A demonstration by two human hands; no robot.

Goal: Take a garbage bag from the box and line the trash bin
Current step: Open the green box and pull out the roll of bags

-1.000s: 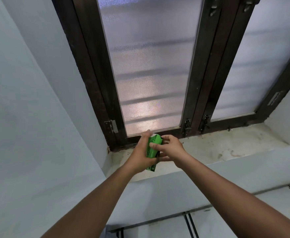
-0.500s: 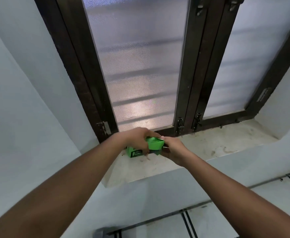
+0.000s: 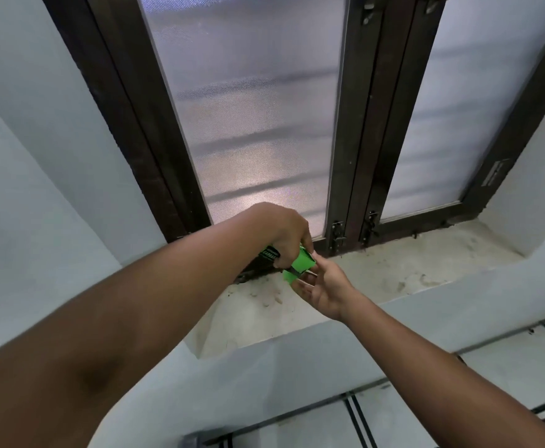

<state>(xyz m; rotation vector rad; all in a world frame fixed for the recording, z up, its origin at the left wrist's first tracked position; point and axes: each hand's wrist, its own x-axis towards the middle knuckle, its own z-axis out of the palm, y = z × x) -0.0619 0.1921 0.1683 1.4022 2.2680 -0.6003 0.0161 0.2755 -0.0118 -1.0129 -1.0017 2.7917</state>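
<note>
My left hand point(image 3: 285, 236) grips the box point(image 3: 298, 265) over the sill point(image 3: 394, 270); right hand point(image 3: 324, 291), fingers loose, reaches its open end. Next I'd pinch out a bag.

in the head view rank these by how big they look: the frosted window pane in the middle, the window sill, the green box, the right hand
1. frosted window pane
2. window sill
3. right hand, though much of it sits nearer the camera than the box, so this is unsure
4. green box, mostly covered by the left hand, so its full size is hidden
</note>
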